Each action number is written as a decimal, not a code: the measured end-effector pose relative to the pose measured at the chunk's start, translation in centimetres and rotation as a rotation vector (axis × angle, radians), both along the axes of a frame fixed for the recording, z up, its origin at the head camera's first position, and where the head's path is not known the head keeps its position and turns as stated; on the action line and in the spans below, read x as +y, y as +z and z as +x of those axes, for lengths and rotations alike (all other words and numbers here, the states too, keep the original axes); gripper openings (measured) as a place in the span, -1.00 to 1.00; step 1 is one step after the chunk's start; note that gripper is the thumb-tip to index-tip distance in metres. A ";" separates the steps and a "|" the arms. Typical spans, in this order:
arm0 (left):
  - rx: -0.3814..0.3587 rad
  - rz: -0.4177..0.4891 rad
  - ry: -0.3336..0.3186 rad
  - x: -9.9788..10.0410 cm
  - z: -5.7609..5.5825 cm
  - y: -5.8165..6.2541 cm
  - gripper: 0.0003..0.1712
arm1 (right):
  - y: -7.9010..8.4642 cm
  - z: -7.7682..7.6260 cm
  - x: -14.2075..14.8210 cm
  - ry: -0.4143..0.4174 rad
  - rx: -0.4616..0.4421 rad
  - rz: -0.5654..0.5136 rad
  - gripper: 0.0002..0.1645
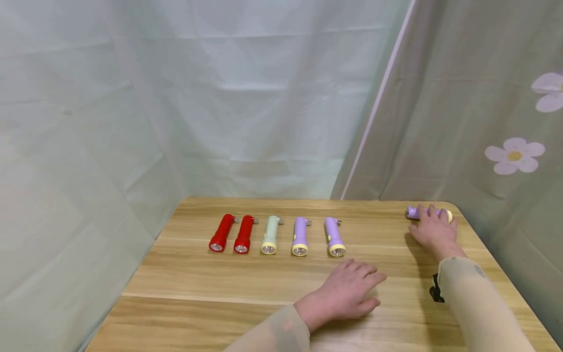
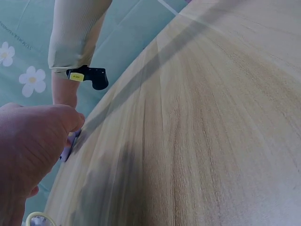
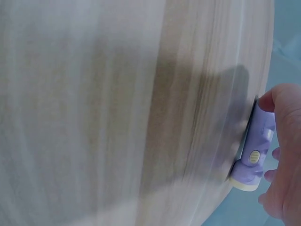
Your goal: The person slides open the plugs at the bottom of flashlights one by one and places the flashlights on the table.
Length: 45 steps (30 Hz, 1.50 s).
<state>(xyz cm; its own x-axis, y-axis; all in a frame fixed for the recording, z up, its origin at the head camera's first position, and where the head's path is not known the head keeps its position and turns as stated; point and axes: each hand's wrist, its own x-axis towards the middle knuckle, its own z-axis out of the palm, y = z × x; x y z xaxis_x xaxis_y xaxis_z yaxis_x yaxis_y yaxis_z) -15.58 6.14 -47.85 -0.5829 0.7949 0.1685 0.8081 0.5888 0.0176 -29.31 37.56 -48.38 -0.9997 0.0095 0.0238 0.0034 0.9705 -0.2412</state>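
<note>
At the far right corner of the table lies a purple flashlight (image 1: 413, 213) on its side, with a pale yellow head ring. My right hand (image 1: 435, 232) reaches over it, thumb on the near side and fingers across to the far side. In the right wrist view, thumb and fingertips bracket the flashlight (image 3: 256, 141), its yellow switch showing between them. My left hand (image 1: 345, 293) hovers low over the middle front of the table, fingers loosely spread and holding nothing. Nearest to it is another purple flashlight (image 1: 333, 232), just beyond its fingertips.
Left of that one, a row holds a purple flashlight (image 1: 300, 232), a pale green flashlight (image 1: 270, 230) and two red flashlights (image 1: 244, 232), heads toward me, plug prongs sticking out rightward. Pale curtains (image 1: 264, 112) hang behind and beside the wooden table (image 1: 198, 293).
</note>
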 end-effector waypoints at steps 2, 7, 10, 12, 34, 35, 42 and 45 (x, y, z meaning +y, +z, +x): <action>-0.001 0.003 -0.001 0.0 0.0 -0.1 -0.35 | 0.0 -0.1 0.1 -0.005 -0.002 0.003 -0.11; 0.007 -0.002 -0.004 0.1 0.1 -0.2 -0.35 | -0.1 -0.3 0.5 -0.014 -0.015 0.014 -0.13; 0.003 -0.007 -0.004 0.2 0.1 -0.1 -0.36 | -0.1 -0.4 0.7 -0.014 -0.027 0.011 -0.15; -0.012 -0.009 -0.001 0.2 0.1 -0.1 -0.36 | 0.0 -0.4 0.7 -0.008 -0.030 0.011 -0.17; -0.045 -0.005 -0.001 0.4 0.3 -0.1 -0.37 | 0.8 -0.3 1.4 0.033 -0.039 0.110 -0.20; -0.043 -0.005 0.000 0.4 0.3 -0.1 -0.37 | 0.9 -0.2 1.4 0.034 -0.037 0.116 -0.21; -0.045 -0.005 0.002 0.0 0.5 -0.1 -0.36 | 1.1 0.6 0.9 0.049 -0.028 0.146 -0.22; -0.052 -0.012 0.001 -0.4 0.7 -0.2 -0.34 | 1.0 1.2 0.6 0.056 -0.015 0.160 -0.24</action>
<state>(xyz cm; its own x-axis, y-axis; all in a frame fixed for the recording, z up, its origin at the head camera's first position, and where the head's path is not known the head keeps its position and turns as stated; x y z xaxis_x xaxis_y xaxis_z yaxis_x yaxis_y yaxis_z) -14.88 5.77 -48.00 -0.5911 0.7963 0.1281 0.8058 0.5898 0.0522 -28.12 38.11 -47.38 -0.9988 -0.0487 0.0057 -0.0490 0.9953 -0.0838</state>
